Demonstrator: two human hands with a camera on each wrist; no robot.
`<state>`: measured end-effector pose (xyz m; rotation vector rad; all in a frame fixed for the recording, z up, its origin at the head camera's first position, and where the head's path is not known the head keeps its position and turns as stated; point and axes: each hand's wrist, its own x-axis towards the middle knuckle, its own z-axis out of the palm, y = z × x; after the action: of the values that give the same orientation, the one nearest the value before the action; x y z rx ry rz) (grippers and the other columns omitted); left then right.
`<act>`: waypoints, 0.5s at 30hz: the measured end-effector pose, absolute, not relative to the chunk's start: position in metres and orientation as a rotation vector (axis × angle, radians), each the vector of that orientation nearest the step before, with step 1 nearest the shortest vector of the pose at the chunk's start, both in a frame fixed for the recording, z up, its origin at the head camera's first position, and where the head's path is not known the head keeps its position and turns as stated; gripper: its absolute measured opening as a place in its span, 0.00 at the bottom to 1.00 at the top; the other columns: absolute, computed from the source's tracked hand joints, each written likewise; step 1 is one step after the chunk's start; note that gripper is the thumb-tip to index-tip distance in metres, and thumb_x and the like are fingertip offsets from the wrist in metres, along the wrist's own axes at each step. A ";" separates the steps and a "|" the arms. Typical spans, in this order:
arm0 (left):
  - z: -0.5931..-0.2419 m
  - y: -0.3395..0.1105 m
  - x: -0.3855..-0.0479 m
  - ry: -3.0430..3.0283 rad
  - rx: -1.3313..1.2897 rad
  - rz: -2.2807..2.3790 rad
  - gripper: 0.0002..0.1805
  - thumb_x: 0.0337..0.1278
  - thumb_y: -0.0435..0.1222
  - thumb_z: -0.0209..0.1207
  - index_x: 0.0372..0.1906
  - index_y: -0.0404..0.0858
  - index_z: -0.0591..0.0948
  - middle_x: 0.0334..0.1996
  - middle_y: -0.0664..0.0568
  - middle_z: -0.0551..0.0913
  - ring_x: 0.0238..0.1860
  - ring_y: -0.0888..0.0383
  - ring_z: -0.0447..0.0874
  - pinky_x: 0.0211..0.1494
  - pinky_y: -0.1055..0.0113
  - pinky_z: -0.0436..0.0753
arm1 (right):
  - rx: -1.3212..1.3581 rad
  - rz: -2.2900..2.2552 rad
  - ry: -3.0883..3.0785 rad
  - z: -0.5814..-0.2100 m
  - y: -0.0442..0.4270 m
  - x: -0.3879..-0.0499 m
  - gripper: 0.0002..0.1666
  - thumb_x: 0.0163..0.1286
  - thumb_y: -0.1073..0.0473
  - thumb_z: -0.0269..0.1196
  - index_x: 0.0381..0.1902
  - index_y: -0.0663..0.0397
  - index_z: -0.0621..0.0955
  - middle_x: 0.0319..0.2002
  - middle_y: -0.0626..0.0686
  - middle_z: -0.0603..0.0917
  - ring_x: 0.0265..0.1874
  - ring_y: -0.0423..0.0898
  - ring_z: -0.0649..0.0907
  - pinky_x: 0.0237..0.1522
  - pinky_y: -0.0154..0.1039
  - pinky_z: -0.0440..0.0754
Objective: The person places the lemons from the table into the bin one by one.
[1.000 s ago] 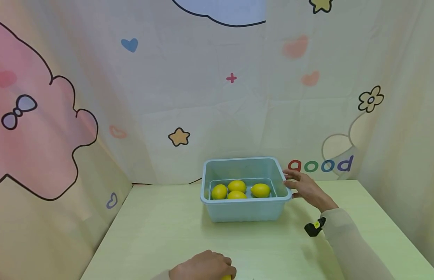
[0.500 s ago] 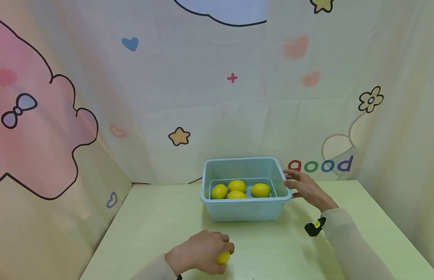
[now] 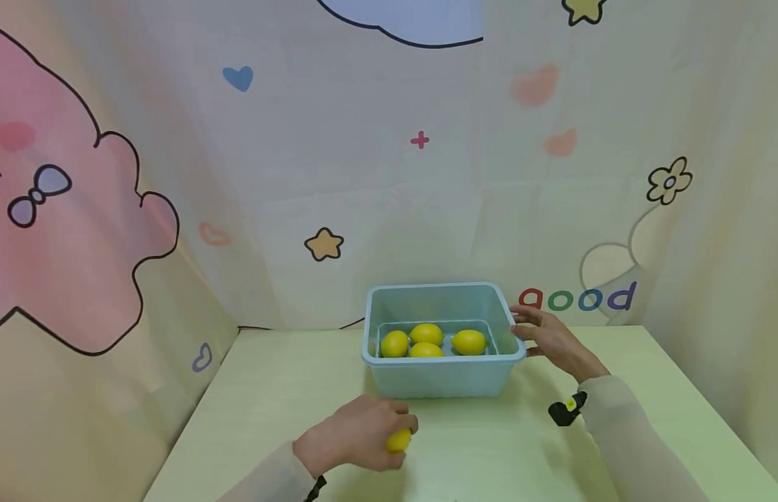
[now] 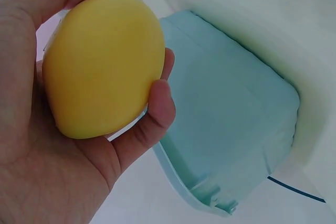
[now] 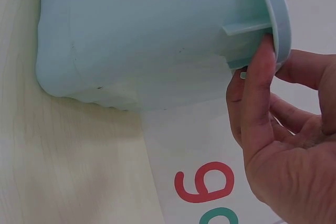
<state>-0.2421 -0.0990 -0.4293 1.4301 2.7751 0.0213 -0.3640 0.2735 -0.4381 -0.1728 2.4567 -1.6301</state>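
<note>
In the head view, a light blue plastic basin (image 3: 439, 380) stands at the back of the table, with several yellow lemons (image 3: 469, 342) lying inside. My left hand (image 3: 354, 434) is in front of the basin and grips another lemon (image 3: 398, 440). The left wrist view shows that lemon (image 4: 105, 66) between curled fingers and thumb, with the basin's outer wall (image 4: 226, 93) beyond it. At the basin's right side, my right hand (image 3: 558, 343) pinches the rim. Up close in the right wrist view, its fingers (image 5: 258, 93) hook under the rim (image 5: 281, 19).
The pale wooden table (image 3: 270, 390) reaches back to a printed cloth (image 3: 339, 174) that hangs behind the basin and along both sides. A small black device (image 3: 566, 410) is worn at the right wrist.
My left hand has moved forward over the table toward the basin, carrying the lemon. My right hand stays on the basin's rim. The basin keeps its place.
</note>
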 end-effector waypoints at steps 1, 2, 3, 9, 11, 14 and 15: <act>-0.429 -0.099 -0.243 2.777 1.428 0.019 0.13 0.51 0.49 0.65 0.44 0.55 0.81 0.32 0.66 0.76 0.28 0.70 0.67 0.27 0.79 0.67 | -0.174 -1.630 2.458 -0.438 0.274 -0.364 0.39 0.74 0.55 0.56 0.77 0.54 0.55 0.70 0.66 0.64 0.57 0.60 0.77 0.50 0.47 0.86; -0.428 -0.099 -0.244 2.781 1.425 0.019 0.14 0.51 0.49 0.65 0.44 0.55 0.81 0.32 0.66 0.76 0.28 0.70 0.68 0.27 0.78 0.68 | -0.175 -1.633 2.460 -0.438 0.274 -0.364 0.38 0.74 0.55 0.56 0.77 0.54 0.55 0.70 0.66 0.64 0.57 0.59 0.77 0.50 0.47 0.86; -0.427 -0.099 -0.244 2.786 1.422 0.019 0.14 0.51 0.48 0.65 0.44 0.55 0.82 0.33 0.66 0.77 0.28 0.69 0.68 0.27 0.78 0.68 | -0.176 -1.635 2.461 -0.438 0.274 -0.364 0.38 0.74 0.55 0.56 0.77 0.54 0.56 0.70 0.66 0.64 0.57 0.59 0.77 0.50 0.47 0.86; -0.422 -0.097 -0.248 2.808 1.393 0.038 0.15 0.52 0.48 0.65 0.46 0.54 0.82 0.35 0.65 0.79 0.29 0.69 0.69 0.27 0.78 0.69 | -0.178 -1.647 2.447 -0.437 0.275 -0.364 0.38 0.74 0.56 0.56 0.77 0.54 0.56 0.71 0.66 0.63 0.57 0.59 0.77 0.48 0.45 0.86; -0.420 -0.097 -0.249 2.815 1.379 0.037 0.15 0.53 0.48 0.64 0.47 0.55 0.82 0.36 0.65 0.79 0.30 0.69 0.69 0.28 0.78 0.69 | -0.185 -1.655 2.436 -0.438 0.275 -0.364 0.38 0.74 0.56 0.56 0.77 0.54 0.56 0.71 0.66 0.62 0.57 0.59 0.77 0.46 0.44 0.86; -0.416 -0.096 -0.252 2.834 1.380 0.043 0.15 0.53 0.47 0.64 0.47 0.55 0.82 0.35 0.65 0.78 0.29 0.69 0.69 0.26 0.77 0.68 | -0.192 -1.655 2.435 -0.438 0.275 -0.364 0.38 0.74 0.56 0.56 0.77 0.55 0.56 0.72 0.65 0.62 0.56 0.58 0.77 0.45 0.43 0.85; -0.415 -0.096 -0.253 2.841 1.385 0.047 0.14 0.53 0.47 0.64 0.47 0.54 0.82 0.35 0.64 0.78 0.29 0.69 0.69 0.26 0.77 0.68 | -0.197 -1.653 2.437 -0.438 0.276 -0.364 0.38 0.74 0.56 0.56 0.76 0.55 0.56 0.72 0.65 0.62 0.56 0.58 0.77 0.45 0.43 0.85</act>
<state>-0.2528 -0.0959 -0.4147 1.3848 2.8407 0.0474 -0.3636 0.2756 -0.4375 -0.1972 2.4371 -1.6532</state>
